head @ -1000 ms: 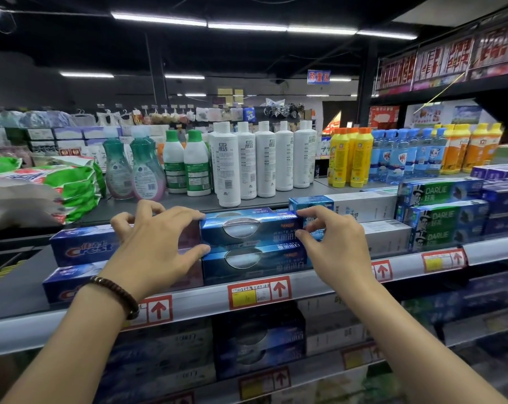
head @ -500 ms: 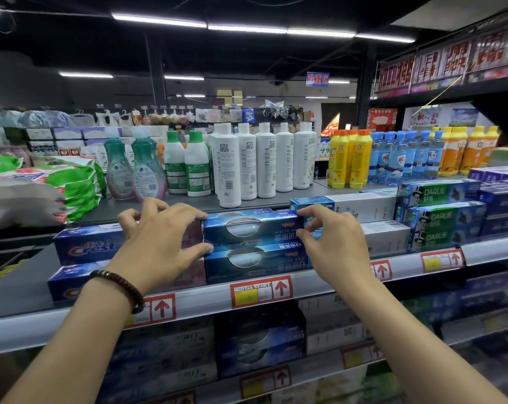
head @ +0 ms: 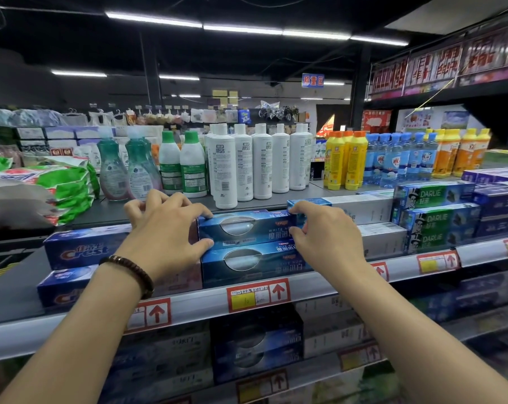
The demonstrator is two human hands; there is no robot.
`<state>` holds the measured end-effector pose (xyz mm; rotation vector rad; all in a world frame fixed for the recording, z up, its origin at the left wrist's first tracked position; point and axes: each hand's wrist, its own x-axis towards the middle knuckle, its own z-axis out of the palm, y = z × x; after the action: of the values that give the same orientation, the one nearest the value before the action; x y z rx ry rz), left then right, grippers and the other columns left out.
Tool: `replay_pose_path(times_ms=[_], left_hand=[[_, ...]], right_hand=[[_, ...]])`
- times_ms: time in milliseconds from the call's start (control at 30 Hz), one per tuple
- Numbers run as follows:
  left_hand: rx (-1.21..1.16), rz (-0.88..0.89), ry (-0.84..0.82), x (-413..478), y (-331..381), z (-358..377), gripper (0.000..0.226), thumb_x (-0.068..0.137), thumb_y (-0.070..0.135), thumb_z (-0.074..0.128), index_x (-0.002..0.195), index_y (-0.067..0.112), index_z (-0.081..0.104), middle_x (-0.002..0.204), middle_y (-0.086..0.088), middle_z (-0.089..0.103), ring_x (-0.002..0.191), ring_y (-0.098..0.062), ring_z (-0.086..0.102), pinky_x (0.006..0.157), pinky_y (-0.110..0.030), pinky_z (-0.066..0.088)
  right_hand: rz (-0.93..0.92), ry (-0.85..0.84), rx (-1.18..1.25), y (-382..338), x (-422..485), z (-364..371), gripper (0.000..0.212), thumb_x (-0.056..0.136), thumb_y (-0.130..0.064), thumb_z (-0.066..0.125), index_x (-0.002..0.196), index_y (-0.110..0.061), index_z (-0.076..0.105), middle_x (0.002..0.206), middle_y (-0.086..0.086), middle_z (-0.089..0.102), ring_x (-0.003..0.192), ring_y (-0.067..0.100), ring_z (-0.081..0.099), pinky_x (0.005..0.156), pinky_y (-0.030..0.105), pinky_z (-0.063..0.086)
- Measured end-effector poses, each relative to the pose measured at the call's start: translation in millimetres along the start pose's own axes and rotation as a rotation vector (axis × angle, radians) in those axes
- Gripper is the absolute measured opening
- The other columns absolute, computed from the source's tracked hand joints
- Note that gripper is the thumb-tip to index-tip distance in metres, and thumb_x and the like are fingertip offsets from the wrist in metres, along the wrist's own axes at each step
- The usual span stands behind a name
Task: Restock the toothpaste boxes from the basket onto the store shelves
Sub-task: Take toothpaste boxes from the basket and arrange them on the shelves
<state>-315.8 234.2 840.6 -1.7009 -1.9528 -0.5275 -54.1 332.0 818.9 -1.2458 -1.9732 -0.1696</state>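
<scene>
Both my arms reach forward, bare forearms angling in from the near corners. My left hand (head: 165, 228) is palm down, thumb under and fingers curled over the left end of the box (head: 247, 227). My right hand (head: 325, 237) pinches its right end, knuckles up, fingers bent.

Crest boxes (head: 80, 249) and grey boxes (head: 383, 239) crowd both sides of the blue stack (head: 244, 259); above lies open.
</scene>
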Motion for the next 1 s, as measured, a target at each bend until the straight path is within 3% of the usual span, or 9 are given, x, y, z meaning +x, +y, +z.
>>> replay_pose_path(times_ms=[133,333,500,600,833,1000], left_hand=[[0.005,-0.024,-0.020,6.8,2.4,2.2,0.043,0.084,0.072,0.060,0.123,0.054,0.057,0.117,0.022,0.048,0.119,-0.015,0.029,0.098,-0.049,0.023],[-0.004,-0.029,-0.041,12.2,7.8,1.5,0.038,0.087,0.060,0.067,0.120,0.044,0.058,0.116,0.023,0.057,0.123,-0.014,0.032,0.096,-0.046,0.016],[-0.012,-0.037,-0.052,17.5,7.7,4.2,0.037,0.090,0.055,0.070,0.124,0.045,0.058,0.120,0.024,0.060,0.126,-0.015,0.034,0.097,-0.046,0.014],[-0.001,-0.050,-0.054,19.5,7.8,5.9,0.040,0.091,0.053,0.069,0.128,0.045,0.058,0.123,0.022,0.061,0.128,-0.016,0.036,0.098,-0.048,0.014],[0.028,-0.065,-0.043,22.2,8.2,10.6,0.043,0.092,0.053,0.067,0.132,0.046,0.056,0.125,0.020,0.064,0.128,-0.020,0.040,0.101,-0.053,0.021],[0.066,-0.064,-0.054,24.4,9.0,11.0,0.051,0.086,0.059,0.072,0.132,0.047,0.054,0.122,0.022,0.064,0.127,-0.020,0.042,0.101,-0.052,0.022]], right_hand=[[0.010,-0.043,-0.153,-11.7,4.6,-4.3,0.028,0.102,-0.039,0.061,0.130,-0.034,0.062,0.110,0.003,0.072,0.099,0.031,0.067,0.068,0.036,0.047],[-0.035,-0.071,-0.255,-20.8,9.4,-1.8,0.024,0.102,-0.029,0.060,0.126,-0.032,0.063,0.100,0.003,0.071,0.084,0.030,0.066,0.060,0.033,0.043],[-0.041,-0.065,-0.287,-21.6,9.8,0.9,0.023,0.102,-0.029,0.060,0.125,-0.031,0.062,0.097,0.002,0.070,0.074,0.028,0.053,0.057,0.032,0.040],[-0.039,-0.072,-0.309,-23.5,12.9,4.3,0.022,0.100,-0.023,0.062,0.120,-0.029,0.064,0.091,0.000,0.069,0.071,0.028,0.055,0.050,0.028,0.029],[-0.062,-0.098,-0.362,-26.7,21.3,11.7,0.018,0.100,-0.018,0.062,0.116,-0.026,0.062,0.073,-0.003,0.045,0.069,0.028,0.051,0.048,0.029,0.021],[-0.066,-0.100,-0.367,-25.5,26.7,16.9,0.017,0.099,-0.017,0.063,0.114,-0.025,0.063,0.071,-0.003,0.044,0.068,0.030,0.053,0.048,0.029,0.023]])
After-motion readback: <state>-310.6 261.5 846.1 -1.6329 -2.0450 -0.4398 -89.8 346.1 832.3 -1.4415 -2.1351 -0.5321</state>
